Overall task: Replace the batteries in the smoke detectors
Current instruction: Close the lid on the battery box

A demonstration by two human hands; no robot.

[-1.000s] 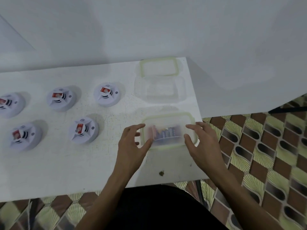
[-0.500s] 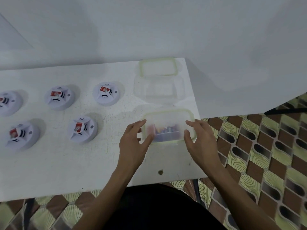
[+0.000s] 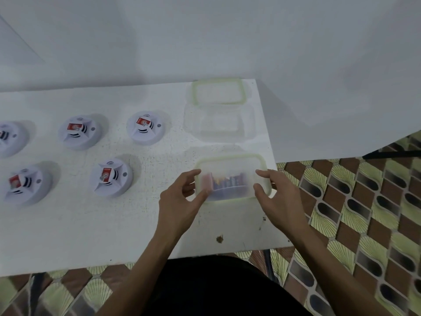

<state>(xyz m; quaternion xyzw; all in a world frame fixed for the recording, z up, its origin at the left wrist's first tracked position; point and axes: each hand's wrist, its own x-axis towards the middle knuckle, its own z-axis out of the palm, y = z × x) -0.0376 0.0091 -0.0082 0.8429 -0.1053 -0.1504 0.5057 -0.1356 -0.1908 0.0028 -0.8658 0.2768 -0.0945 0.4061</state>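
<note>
A white counter (image 3: 91,224) runs across in front of the person, and on its left half sit five white smoke detectors (image 3: 111,177). They are in two loose rows and well apart from one another, and the far-left one is cut off by the edge of view. Each shows a red-and-white label on top.

Just right of the nearest detector comes the left hand (image 3: 180,201). Its grip is closed on the left end of a clear lidded box (image 3: 232,165) with a pale green rim, thumb on the near side and fingers curled round the far side. The box sits near the counter's right front corner. Through its cloudy plastic the batteries (image 3: 230,182) show as a blurred purple and red cluster. The right hand (image 3: 280,197) clasps the box's right end the same way, thumb on the near corner and fingers over the top edge.

Behind this box, toward the wall, lies an open clear box (image 3: 219,124), and beyond that a loose lid (image 3: 218,91) rimmed in green. A small brown speck (image 3: 219,239) marks the counter near its front edge. Right of the counter is a patterned tiled floor (image 3: 364,213).
</note>
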